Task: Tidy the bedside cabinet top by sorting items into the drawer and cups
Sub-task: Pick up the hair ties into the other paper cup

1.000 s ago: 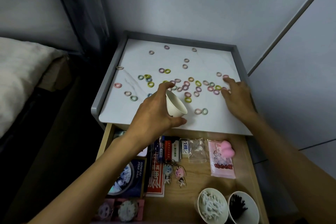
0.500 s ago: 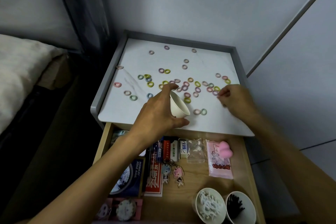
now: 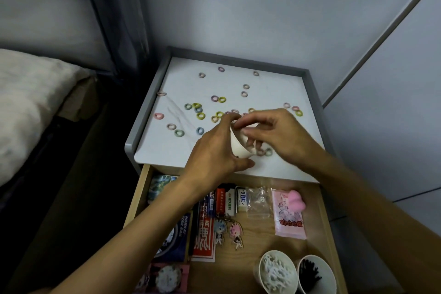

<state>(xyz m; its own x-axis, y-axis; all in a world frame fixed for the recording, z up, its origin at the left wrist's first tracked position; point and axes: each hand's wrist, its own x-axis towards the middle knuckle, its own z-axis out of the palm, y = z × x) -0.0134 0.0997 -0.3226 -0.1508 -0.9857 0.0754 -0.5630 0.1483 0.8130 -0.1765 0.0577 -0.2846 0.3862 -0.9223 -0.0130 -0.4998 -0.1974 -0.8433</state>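
White cup (image 3: pixel 238 148) tilted, clasped by left hand (image 3: pixel 212 154); right hand (image 3: pixel 281 133) curled at its rim, grip unclear.

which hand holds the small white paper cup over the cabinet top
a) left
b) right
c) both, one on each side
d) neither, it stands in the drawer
a: the left hand holds the tilted white paper cup over the cabinet top, while the right hand only reaches to the cup's mouth with curled fingers.
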